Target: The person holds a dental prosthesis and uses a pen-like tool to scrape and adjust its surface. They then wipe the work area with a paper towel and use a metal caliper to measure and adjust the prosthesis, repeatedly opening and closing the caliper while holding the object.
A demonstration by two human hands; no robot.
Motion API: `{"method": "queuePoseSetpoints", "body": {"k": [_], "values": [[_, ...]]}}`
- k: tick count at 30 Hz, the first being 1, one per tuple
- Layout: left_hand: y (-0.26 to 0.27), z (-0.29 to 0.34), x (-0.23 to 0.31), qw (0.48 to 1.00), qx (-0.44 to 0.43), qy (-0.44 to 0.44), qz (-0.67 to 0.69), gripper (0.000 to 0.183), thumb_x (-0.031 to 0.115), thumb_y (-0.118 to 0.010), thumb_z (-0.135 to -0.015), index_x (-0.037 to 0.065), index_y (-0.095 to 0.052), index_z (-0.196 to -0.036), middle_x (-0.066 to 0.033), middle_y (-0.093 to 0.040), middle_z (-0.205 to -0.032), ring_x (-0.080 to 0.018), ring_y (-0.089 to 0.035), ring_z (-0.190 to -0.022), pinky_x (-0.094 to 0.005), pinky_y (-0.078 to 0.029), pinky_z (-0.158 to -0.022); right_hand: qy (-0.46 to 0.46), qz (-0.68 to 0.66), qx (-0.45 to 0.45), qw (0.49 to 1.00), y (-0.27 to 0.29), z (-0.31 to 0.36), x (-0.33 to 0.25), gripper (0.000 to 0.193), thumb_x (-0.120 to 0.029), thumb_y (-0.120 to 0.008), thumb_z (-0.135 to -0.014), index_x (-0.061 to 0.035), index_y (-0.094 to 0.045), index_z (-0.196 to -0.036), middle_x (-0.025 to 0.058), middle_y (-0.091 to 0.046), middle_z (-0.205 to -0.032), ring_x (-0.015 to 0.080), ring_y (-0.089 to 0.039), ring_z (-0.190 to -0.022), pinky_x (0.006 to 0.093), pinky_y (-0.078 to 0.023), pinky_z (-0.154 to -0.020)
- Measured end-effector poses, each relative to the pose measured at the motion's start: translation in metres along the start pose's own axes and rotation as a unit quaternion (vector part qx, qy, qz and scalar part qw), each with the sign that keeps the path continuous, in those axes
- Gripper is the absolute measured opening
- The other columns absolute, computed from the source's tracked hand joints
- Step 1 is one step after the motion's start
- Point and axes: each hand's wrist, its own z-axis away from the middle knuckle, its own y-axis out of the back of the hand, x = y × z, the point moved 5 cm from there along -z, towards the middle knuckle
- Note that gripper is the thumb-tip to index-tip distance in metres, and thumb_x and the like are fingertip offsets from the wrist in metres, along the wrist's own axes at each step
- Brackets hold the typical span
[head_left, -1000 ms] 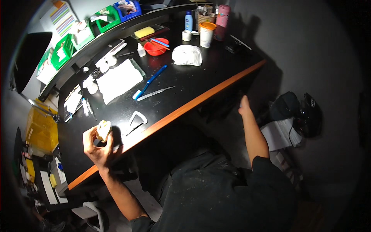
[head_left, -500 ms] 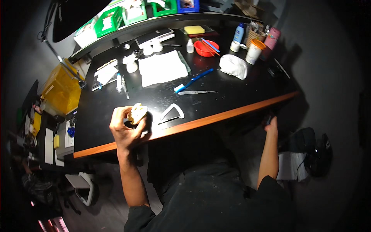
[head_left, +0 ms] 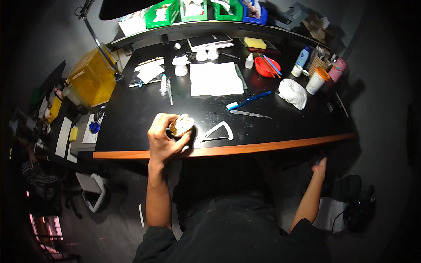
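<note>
Our left hand [head_left: 164, 139] curls around a pale cream, lumpy plaster cast [head_left: 181, 125] near the glossy black surface [head_left: 285, 127] edge, just beside a white triangular frame [head_left: 215, 133]. Our right hand [head_left: 319, 165] hangs below the surface; we cannot tell its grip. Since earlier, the left hand has stayed clamped.

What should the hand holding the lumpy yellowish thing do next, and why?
Probably set the yellowish cast down on the black table. The left hand grips it alone right at the table's front edge, while the right hand hangs below the tabletop, too far away to help.
</note>
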Motion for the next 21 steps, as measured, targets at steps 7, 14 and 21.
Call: {"method": "queuePoseSetpoints", "body": {"k": [7,14,21], "values": [[0.012,0.005,-0.007,1.000,-0.005,0.007,-0.013,0.039,0.014,-0.087,-0.067,0.000,-0.069,-0.099,-0.0108,-0.067,-0.090,-0.0209,-0.068,-0.078,-0.0311,-0.055,-0.073,0.017,-0.015,-0.033,0.999,-0.025,0.024,0.019,0.017,-0.027,-0.063,-0.100,-0.0125,-0.071,-0.097,0.0012,-0.072,-0.086,0.0151,-0.068,-0.069,0.0301,-0.059,-0.059],[0.011,-0.001,-0.004,0.999,-0.016,-0.006,-0.028,0.042,0.017,-0.087,-0.066,0.001,-0.067,-0.100,-0.0128,-0.066,-0.091,-0.0270,-0.069,-0.081,-0.0353,-0.056,-0.072,0.004,0.005,-0.060,0.998,0.030,0.047,0.001,0.010,-0.027,-0.068,-0.097,-0.0174,-0.071,-0.095,-0.0035,-0.065,-0.075,0.0114,-0.058,-0.062,0.0270,-0.038,-0.050],[0.003,0.006,-0.010,0.999,-0.033,0.036,0.003,0.039,0.008,-0.083,-0.069,-0.001,-0.069,-0.104,-0.0122,-0.066,-0.097,-0.0236,-0.067,-0.085,-0.0336,-0.055,-0.080,-0.005,0.132,-0.047,0.990,0.102,0.082,-0.018,0.016,-0.021,-0.073,-0.091,-0.0175,-0.062,-0.103,-0.0026,-0.060,-0.087,0.0141,-0.058,-0.073,0.0323,-0.045,-0.055]]}}
